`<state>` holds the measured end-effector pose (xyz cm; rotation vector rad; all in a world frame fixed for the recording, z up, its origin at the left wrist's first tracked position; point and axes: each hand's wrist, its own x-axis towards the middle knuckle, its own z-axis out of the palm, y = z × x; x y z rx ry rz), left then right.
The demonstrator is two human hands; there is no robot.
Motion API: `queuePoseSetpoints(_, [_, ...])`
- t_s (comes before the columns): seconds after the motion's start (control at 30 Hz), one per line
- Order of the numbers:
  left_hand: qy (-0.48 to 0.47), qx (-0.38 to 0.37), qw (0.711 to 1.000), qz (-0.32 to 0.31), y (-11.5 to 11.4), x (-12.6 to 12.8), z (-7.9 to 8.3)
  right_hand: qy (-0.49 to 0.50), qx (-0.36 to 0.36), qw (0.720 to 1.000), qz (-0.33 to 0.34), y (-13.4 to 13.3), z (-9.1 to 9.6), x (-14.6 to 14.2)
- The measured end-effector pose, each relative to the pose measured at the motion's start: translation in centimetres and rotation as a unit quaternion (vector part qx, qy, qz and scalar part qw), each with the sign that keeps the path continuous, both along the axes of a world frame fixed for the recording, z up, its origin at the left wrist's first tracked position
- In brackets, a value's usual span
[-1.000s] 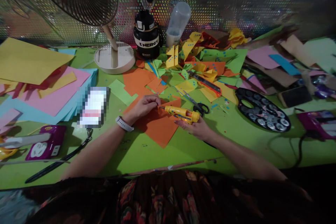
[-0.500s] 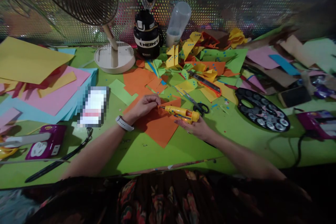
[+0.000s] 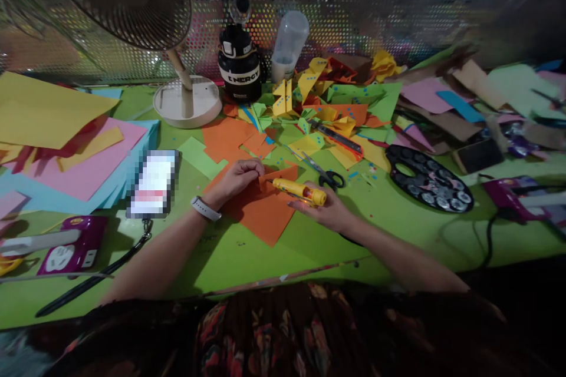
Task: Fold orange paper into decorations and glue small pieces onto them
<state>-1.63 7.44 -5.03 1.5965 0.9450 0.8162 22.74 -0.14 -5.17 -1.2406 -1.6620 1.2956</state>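
Observation:
My left hand [image 3: 242, 178], with a pale band on its wrist, pinches a raised edge of the orange paper [image 3: 267, 221]. That sheet lies on the green table, its upper part folded up near my fingers. In my right hand [image 3: 329, 212] is a yellow glue gun [image 3: 300, 190], held nearly level with its dark nozzle pointing left at the fold. A small orange glow shows near its rear end. Just beyond the glue gun lie scissors [image 3: 331, 179] with black handles. My fingertips partly hide the pinched edge.
Coloured scraps and an orange-edged cutter [image 3: 338, 138] lie behind my hands. A fan base [image 3: 194, 107], black bottle [image 3: 241, 73] and clear bottle [image 3: 289, 41] stand at the back. A phone [image 3: 154, 182] is at left, a black palette [image 3: 428, 179] at right.
The glue gun's nozzle has shifted slightly away from my left fingers along the fold, and the orange glow now shows. The whole view has shifted a little.

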Motion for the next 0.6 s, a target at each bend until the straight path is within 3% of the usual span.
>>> queuePoseSetpoints(0.17, [0.010, 0.006, 1.000, 0.011, 0.0, 0.0, 0.2, -0.197, 0.146, 0.969, -0.036, -0.2, 4.3, 2.6])
queuePoseSetpoints(0.27, [0.009, 0.000, 1.000, 0.014, -0.1, -0.1, 0.3, -0.279, 0.213, 0.933, -0.080, -0.5, 5.2, 6.2])
queuePoseSetpoints(0.33, [0.019, 0.005, 1.000, 0.012, 0.0, -0.2, 0.2, -0.338, 0.241, 0.900, -0.135, -1.0, 4.6, 9.3])
queuePoseSetpoints(0.43, [0.045, 0.037, 0.998, 0.010, 0.3, -0.2, 0.0, -0.428, 0.229, 0.844, -0.229, -2.2, 2.6, 14.3])
queuePoseSetpoints(0.6, [0.063, 0.090, 0.994, -0.017, 0.3, -0.1, -0.2, -0.472, 0.161, 0.816, -0.291, -3.7, -0.1, 19.5])
